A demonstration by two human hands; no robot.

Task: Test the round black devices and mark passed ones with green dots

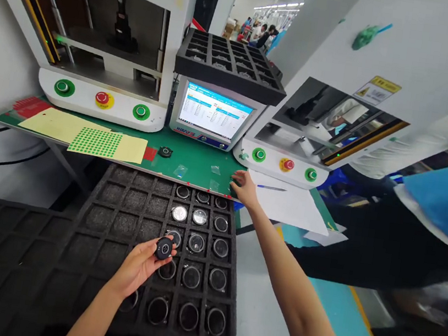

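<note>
My left hand (143,268) grips a round black smartwatch case (164,248) by its edge, above a black foam tray (140,287). The back of the case, with small contacts in its middle, faces up. My right hand (245,187) is at the front edge of the green work table (203,165), fingers curled with a gap between thumb and forefinger; I see nothing between them. Small clear plastic pieces (215,170) lie just left of it. Round watch cases, one of them (191,277), fill the tray's right-hand pockets. Another watch case (165,152) lies on the table.
Two white machines with green and red buttons (102,98) flank a monitor (215,112). Another foam tray (227,82) tops the monitor. Yellow sheets with green dots (96,142) lie left; white paper (290,202) and a pen (271,188) lie right. A person (418,151) stands at the right.
</note>
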